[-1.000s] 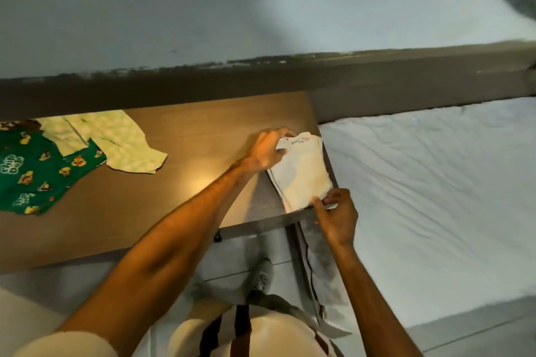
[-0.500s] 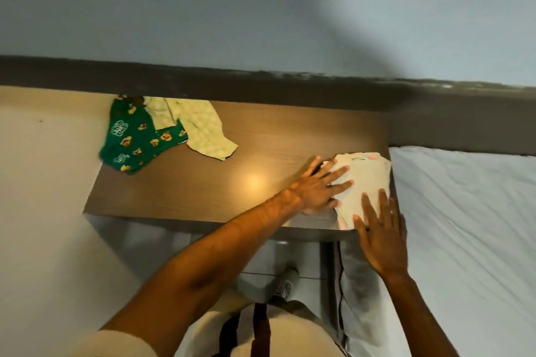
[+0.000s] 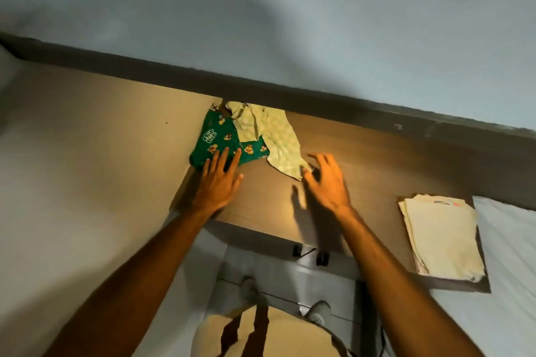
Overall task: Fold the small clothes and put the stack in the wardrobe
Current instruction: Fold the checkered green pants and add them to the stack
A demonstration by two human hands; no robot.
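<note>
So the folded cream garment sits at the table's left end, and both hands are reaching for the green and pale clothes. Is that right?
Not quite. In the head view the folded cream garment lies at the table's right end, beside the bed. The rest holds: the left hand reaches onto the green printed garment, the right hand toward the pale green one.

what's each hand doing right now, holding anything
Left hand: open, straight fingers on the green printed garment, holding nothing.
Right hand: open, fingers spread by the pale green garment, holding nothing.
</note>
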